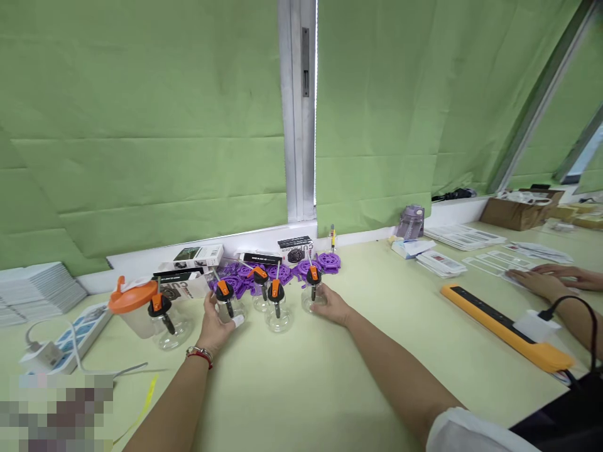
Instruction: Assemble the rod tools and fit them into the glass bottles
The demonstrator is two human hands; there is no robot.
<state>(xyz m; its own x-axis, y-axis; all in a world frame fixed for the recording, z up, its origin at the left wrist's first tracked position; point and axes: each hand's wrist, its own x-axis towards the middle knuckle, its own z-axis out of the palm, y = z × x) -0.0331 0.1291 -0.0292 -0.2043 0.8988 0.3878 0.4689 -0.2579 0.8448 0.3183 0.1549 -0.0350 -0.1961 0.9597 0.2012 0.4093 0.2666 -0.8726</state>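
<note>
Several small clear jars with black-and-orange lids, each with a thin stick rising from the top, stand on the pale green table. My left hand (215,326) is wrapped around the left side of one jar (226,298), a white covering on one fingertip. My right hand (332,306) grips the right side of another jar (311,292). Between my hands stand a front jar (277,311) and one behind it (259,292). Farther left is another jar (169,326), apart from my hand. Purple openwork plastic pieces (328,262) lie behind the jars.
Printed boxes (296,250) line the wall. On the left are an orange-lidded container (136,301), a white power strip (87,333) and stacked white sheets (42,292). An orange power strip (504,326) lies right. Another person's hands (541,282) rest by card sheets (464,237).
</note>
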